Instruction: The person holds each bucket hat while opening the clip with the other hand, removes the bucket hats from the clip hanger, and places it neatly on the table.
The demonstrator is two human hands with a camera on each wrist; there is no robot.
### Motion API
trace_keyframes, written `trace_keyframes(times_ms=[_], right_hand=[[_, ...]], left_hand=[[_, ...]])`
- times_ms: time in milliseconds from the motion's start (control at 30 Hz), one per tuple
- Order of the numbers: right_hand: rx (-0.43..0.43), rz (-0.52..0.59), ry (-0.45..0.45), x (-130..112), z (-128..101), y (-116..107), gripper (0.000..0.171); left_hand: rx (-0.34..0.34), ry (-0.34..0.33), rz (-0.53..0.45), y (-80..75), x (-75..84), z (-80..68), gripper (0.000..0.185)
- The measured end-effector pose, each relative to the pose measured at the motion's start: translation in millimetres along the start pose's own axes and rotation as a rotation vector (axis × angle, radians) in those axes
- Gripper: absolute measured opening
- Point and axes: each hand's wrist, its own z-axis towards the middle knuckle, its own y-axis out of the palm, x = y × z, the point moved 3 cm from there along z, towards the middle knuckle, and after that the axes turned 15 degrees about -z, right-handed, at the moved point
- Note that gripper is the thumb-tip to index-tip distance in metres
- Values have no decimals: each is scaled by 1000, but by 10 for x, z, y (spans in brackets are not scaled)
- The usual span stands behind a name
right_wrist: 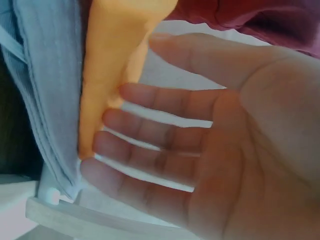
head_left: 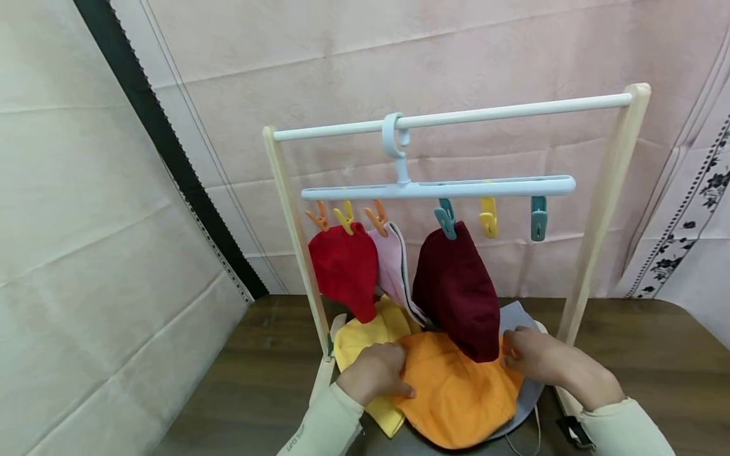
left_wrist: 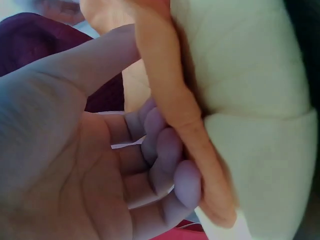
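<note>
Orange hat (head_left: 456,396) is between the two hands, below the hanger, overlapping the yellow and gray-blue pieces in the head view. A pale fabric backdrop (head_left: 485,57) spans the rear, above a brown wooden table (head_left: 245,386). On the table stands a drying rack (head_left: 599,209) with pale posts and a white top bar. From that bar hangs a light-blue clip hanger (head_left: 479,188). A maroon cloth piece (head_left: 453,285) hangs from it, its lower tip in front of the orange hat; a red one (head_left: 345,263) and a pink one (head_left: 390,263) hang to its left. Below are a yellow cloth piece (head_left: 367,332) and a gray-blue one (head_left: 516,316). The left hand (head_left: 376,370) pinches the hat's edge, fingers bent. The right hand (head_left: 536,354) has nearly straight, slightly spread fingers, their tips touching the opposite edge. Smallest are the clothespins: a teal one (head_left: 446,218) grips the maroon piece, and an orange one (head_left: 376,218) the pink.
</note>
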Motion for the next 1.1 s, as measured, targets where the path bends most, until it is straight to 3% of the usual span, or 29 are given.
trace_keyframes(times_ms=[67, 167, 400, 533, 600, 733, 900, 1100], right_hand=[[-11, 23, 22, -1, 1, -44, 11], [69, 7, 29, -51, -34, -147, 6], [444, -65, 60, -298, -172, -524, 8], [674, 27, 66, -446, -248, -690, 15], [746, 110, 62, -525, -275, -739, 19], [767, 247, 64, -672, -276, -784, 26], [749, 276, 101, -794, -178, -786, 43], [755, 286, 141, -827, -81, -744, 48]], left_hand=[[13, 15, 18, -11, 19, -35, 42], [46, 53, -7, -47, 33, -100, 36], [219, 207, -215, -164, 104, -173, 26], [308, 291, -303, -285, 220, -187, 16], [345, 332, -367, -362, 292, -203, 13], [431, 414, -549, -531, 452, -257, 10], [541, 473, -724, -682, 604, -296, 21], [506, 432, -788, -686, 803, -345, 57]])
